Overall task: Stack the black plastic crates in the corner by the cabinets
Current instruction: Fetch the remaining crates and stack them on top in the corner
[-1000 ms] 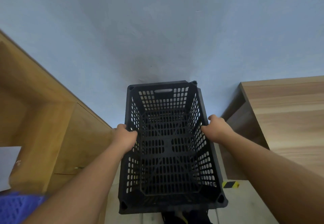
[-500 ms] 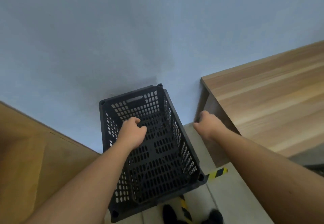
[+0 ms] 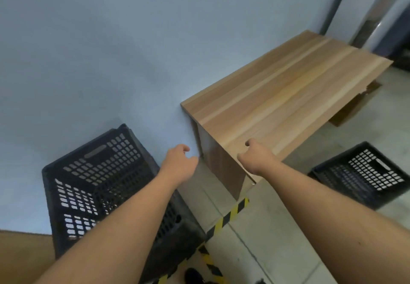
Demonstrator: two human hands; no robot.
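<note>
Black crate [image 3: 97, 186] set in the corner at lower left, against the blue wall [image 3: 111, 50] and beside a wooden cabinet [image 3: 22, 255] seen at the bottom-left edge; open top facing the camera. Left hand [image 3: 179, 163] raised in the air just right of that crate, fingers loosely curled, holding nothing, not touching the crate. Right hand [image 3: 257, 159] raised in front of the near corner of the wooden cabinet top [image 3: 288, 90], fingers loosely curled, holding nothing; contact with the wood cannot be told. Second black crate [image 3: 363, 172] on the floor [image 3: 266, 239] at far right, well apart from the first. Yellow-and-black striped tape [image 3: 228, 217] across the floor between crate and cabinet
</note>
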